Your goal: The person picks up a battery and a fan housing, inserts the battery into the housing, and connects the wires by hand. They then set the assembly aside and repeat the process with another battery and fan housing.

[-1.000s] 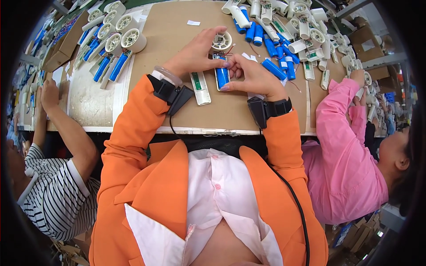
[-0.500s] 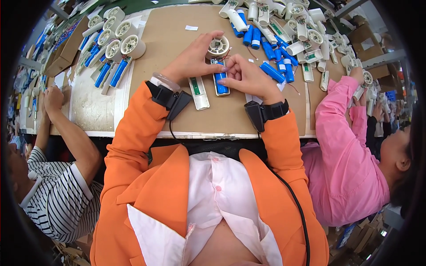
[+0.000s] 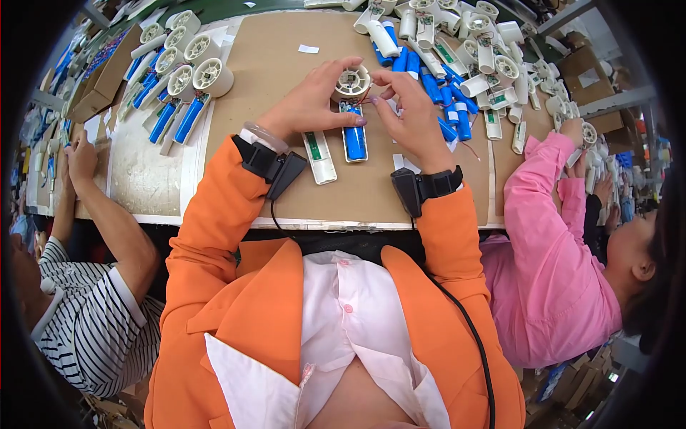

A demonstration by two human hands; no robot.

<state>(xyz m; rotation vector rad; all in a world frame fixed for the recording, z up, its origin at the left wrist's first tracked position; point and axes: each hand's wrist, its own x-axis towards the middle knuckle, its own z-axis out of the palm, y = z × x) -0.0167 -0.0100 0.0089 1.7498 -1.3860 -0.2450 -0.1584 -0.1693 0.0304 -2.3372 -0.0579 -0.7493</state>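
Observation:
A white round housing (image 3: 352, 90) with spokes and a small board in its middle lies before me. Its white handle shell runs toward me and carries a blue cylindrical battery (image 3: 355, 145). My left hand (image 3: 304, 101) grips this assembly, with its fingers around the round head and its thumb across the battery's far end. At the joint between head and battery are thin red wires (image 3: 366, 99). My right hand (image 3: 413, 120) has thumb and forefinger closed in on these wires. Left of the battery rests a loose white handle half (image 3: 325, 170) with a green circuit board.
Loose blue batteries (image 3: 431, 87) and a heap of white housings (image 3: 475, 53) fill the far right. More assemblies (image 3: 212, 77) with batteries stand at the left. A paper slip (image 3: 309, 49) lies on the cardboard sheet (image 3: 264, 46). Co-workers sit at both sides.
My right hand has moved from beside the battery up and away to the wires near the round head. The battery is now more exposed. My left hand keeps its hold.

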